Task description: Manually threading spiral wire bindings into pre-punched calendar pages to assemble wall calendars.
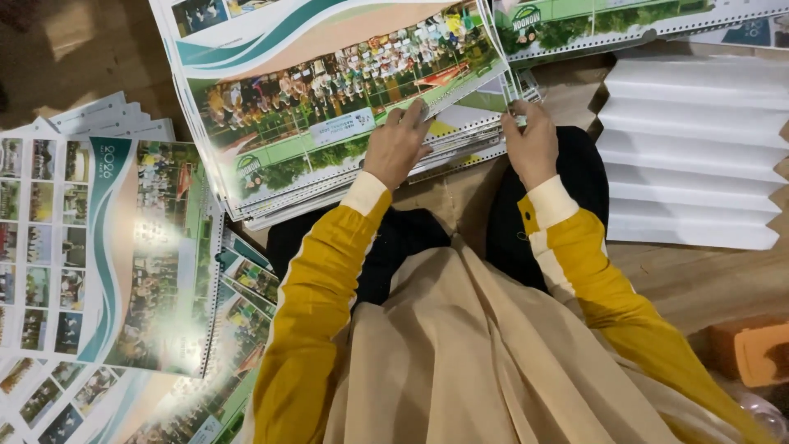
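Right now the left hand lies flat, fingers spread, pressing down on the near edge of the top sheet of a stack of printed pages set on the floor just ahead of the person's knees. The right hand is curled at the stack's right corner, fingertips pinching the punched edges of several sheets there; how many it grips cannot be told. Both sleeves are yellow with cream cuffs.

To do this well, I judge the flat hand should keep the pile from sliding while the pinching fingers square the hole-punched edges together, working along the edge rather than lifting the corner, since the glossy paper looks slippery and would fan out.

Room is tight. A second pile of pages lies close on the left, fanned and touching the first stack's lower corner. White folded cardboard sits just right of the right hand, and more punched sheets lie beyond. An orange block rests near the right elbow. Open floor shows only at the top left.
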